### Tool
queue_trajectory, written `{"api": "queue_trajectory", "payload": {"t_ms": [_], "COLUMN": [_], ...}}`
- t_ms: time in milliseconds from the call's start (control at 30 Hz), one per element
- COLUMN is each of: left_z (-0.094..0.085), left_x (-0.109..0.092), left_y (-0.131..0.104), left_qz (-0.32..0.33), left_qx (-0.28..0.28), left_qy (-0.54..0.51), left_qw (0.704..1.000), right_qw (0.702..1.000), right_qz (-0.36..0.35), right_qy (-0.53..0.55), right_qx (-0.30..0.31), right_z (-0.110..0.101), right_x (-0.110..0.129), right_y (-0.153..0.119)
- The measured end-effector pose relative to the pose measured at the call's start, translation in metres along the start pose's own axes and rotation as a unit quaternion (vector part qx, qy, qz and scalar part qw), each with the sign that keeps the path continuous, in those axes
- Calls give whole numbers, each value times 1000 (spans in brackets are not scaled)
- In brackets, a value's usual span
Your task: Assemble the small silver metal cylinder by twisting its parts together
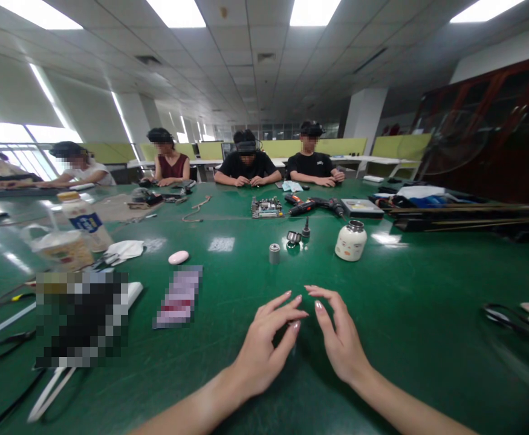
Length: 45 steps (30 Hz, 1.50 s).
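Note:
My left hand (268, 338) hovers over or rests on the green table, its fingers stretched out and apart, holding nothing. Close by on the right, my right hand (340, 335) has its thumb and fingers spread with nothing between them. Beyond the fingertips stand a small grey metal cylinder (274, 254), a dark cap with a loop (293, 240) and a slim dark stopper-like part (306, 228). To their right is a white bottle (350, 241) with painted faces; its metal neck shows and no lid sits on it.
At left are a pale pink oval object (178, 258), a blurred purple packet (180, 297), a milk bottle (85, 222), tissue (126, 251) and cables. Farther back lie a circuit board (267, 207) and a power drill (323, 205). Several people sit across the green table (409, 338).

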<state>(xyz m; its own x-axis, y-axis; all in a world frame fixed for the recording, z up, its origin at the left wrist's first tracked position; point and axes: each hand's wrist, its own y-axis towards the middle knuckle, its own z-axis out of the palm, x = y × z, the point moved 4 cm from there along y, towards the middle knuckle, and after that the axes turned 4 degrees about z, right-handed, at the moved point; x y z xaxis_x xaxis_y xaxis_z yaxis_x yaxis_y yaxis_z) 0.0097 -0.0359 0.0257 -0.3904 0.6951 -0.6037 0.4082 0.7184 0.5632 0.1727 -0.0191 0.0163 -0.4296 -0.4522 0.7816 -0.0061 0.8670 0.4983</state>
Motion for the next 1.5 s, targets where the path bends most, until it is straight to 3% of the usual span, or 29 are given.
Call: {"api": "queue_trajectory", "payload": {"t_ms": [200, 367, 600, 800, 900, 1000, 1167, 1367, 1500], "left_z": [1, -2, 0, 0, 0, 0, 4, 2, 2], "left_x": [4, 8, 10, 8, 8, 9, 15, 12, 12], "left_y": [-6, -2, -2, 0, 1, 1, -2, 1, 0], "left_qz": [-63, -121, -139, -145, -151, -154, -168, -151, -156], "left_qx": [-56, -48, -7, 22, 33, 36, 48, 65, 64], "left_qy": [37, 32, 25, 18, 18, 25, 29, 36, 46], "left_qw": [996, 991, 990, 989, 988, 987, 984, 986, 985], "right_qw": [997, 990, 991, 992, 987, 984, 992, 985, 981], "right_qz": [-53, -71, -30, -9, 16, 31, 17, -15, -4], "right_qy": [-36, -60, -47, -121, -157, -167, -104, -2, 22], "right_qx": [42, 105, 122, 42, 41, 48, 72, 172, 193], "right_z": [0, 5, -2, -34, -43, -44, -33, -8, -3], "right_x": [9, 14, 20, -26, -55, -68, -45, 6, 14], "right_y": [-1, 2, 19, 51, 55, 52, 49, 31, 25]}}
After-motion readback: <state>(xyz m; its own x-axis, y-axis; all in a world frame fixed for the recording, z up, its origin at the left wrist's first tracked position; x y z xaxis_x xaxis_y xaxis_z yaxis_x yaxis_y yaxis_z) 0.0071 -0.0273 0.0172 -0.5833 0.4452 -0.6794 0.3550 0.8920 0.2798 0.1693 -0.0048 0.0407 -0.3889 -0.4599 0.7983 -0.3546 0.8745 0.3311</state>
